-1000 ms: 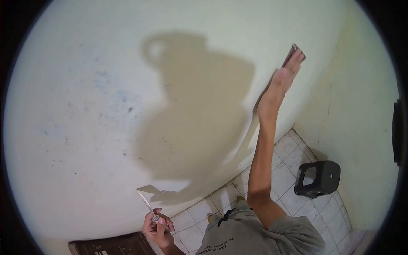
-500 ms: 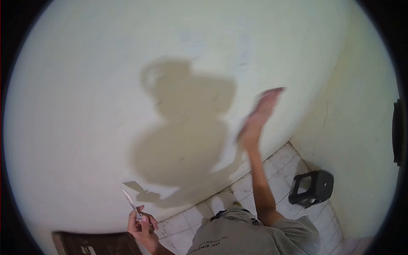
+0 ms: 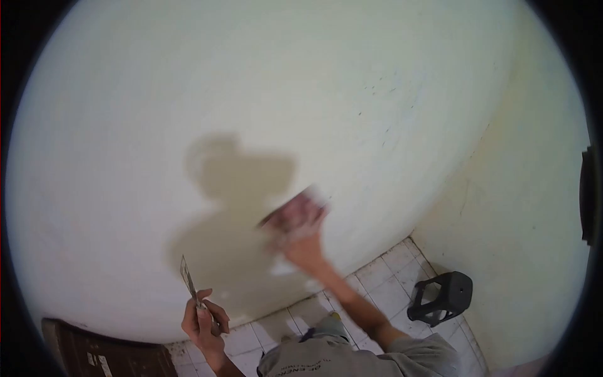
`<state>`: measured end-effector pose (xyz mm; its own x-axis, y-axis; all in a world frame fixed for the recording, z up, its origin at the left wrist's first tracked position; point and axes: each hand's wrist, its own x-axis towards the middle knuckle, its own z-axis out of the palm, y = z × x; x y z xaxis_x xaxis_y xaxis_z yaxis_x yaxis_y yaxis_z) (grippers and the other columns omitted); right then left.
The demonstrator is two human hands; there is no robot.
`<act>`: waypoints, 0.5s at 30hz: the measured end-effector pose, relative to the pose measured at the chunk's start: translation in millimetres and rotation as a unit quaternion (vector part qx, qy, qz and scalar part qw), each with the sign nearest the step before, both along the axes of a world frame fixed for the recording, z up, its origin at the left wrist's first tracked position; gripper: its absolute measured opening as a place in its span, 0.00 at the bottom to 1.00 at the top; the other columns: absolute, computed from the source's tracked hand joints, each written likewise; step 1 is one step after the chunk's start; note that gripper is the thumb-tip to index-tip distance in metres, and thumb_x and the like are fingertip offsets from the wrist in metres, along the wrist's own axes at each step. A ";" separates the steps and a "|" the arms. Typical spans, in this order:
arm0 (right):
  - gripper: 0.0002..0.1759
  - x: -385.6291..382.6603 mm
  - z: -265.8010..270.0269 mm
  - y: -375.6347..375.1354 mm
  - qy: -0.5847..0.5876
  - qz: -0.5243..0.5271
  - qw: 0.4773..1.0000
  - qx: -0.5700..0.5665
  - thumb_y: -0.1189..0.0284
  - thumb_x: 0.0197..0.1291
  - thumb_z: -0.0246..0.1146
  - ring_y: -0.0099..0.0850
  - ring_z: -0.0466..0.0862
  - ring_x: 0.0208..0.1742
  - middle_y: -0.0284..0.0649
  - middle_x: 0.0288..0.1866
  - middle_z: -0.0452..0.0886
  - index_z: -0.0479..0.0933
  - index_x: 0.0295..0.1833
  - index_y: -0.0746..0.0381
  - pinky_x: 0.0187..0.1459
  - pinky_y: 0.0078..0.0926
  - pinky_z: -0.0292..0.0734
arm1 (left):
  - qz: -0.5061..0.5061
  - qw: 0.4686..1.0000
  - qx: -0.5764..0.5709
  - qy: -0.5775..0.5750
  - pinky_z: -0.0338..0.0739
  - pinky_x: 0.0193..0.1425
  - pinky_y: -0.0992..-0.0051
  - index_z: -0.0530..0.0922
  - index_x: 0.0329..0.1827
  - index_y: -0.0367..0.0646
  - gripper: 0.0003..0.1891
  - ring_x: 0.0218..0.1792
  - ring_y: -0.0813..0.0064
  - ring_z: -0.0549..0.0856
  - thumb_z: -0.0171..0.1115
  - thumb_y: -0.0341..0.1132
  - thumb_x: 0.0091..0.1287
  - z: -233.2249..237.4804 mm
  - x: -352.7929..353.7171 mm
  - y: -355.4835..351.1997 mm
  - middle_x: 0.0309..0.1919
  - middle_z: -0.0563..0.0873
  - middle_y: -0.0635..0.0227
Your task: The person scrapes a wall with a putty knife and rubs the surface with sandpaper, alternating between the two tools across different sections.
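Head view: scraper [image 3: 187, 277], illegible shirt print [image 3: 309, 365]

We look through 1 camera worn on the head, tipped forward and steeply down, so the pale wall [image 3: 251, 94] stands close ahead and fills most of the round fisheye frame (its rim is black and straight lines bow). Along the bottom edge lie our own shirt [image 3: 352, 361] and the tiled floor [image 3: 383, 270]. The left hand [image 3: 202, 320] with its scraper [image 3: 186, 279] sits low left, the blurred right hand [image 3: 295, 220] at centre, and a black stool [image 3: 440, 298] low right by the side wall [image 3: 527, 207].
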<state>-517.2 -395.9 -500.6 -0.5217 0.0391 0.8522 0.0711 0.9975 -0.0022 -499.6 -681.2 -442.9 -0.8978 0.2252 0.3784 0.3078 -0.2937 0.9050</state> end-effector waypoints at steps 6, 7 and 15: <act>0.42 40.4 162.2 167.8 0.258 -0.073 0.896 -0.354 0.44 0.75 0.35 0.45 0.24 0.84 0.47 0.85 0.24 0.34 0.83 0.58 0.72 0.70 0.23 | 0.015 0.998 0.015 -0.064 0.55 0.13 0.81 0.77 0.54 0.32 0.24 0.09 0.85 0.64 0.51 0.49 0.77 -16.5 -4.6 -9.5 0.14 0.75 0.68; 0.44 34.4 154.6 171.2 0.259 -0.084 0.912 -0.308 0.45 0.75 0.38 0.46 0.24 0.84 0.48 0.85 0.24 0.33 0.83 0.59 0.72 0.71 0.23 | 0.009 0.997 0.032 -0.076 0.55 0.13 0.81 0.77 0.54 0.32 0.24 0.09 0.85 0.64 0.51 0.49 0.77 -18.5 -7.4 -2.7 0.14 0.75 0.68; 0.39 -13.2 -25.0 -66.5 -0.063 0.080 0.994 -0.031 0.38 0.56 0.62 0.65 0.36 0.81 0.37 0.84 0.49 0.67 0.74 0.35 0.69 0.81 0.25 | -0.005 0.998 -0.052 0.044 0.57 0.14 0.81 0.78 0.55 0.32 0.23 0.10 0.85 0.68 0.50 0.47 0.78 -13.6 4.1 -24.4 0.14 0.77 0.68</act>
<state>-530.4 -462.3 -525.5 -0.6278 -0.0033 0.7784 -0.0852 0.9943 -0.0645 -495.4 -705.7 -456.4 -0.8594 0.2762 0.4304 0.3855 -0.2030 0.9001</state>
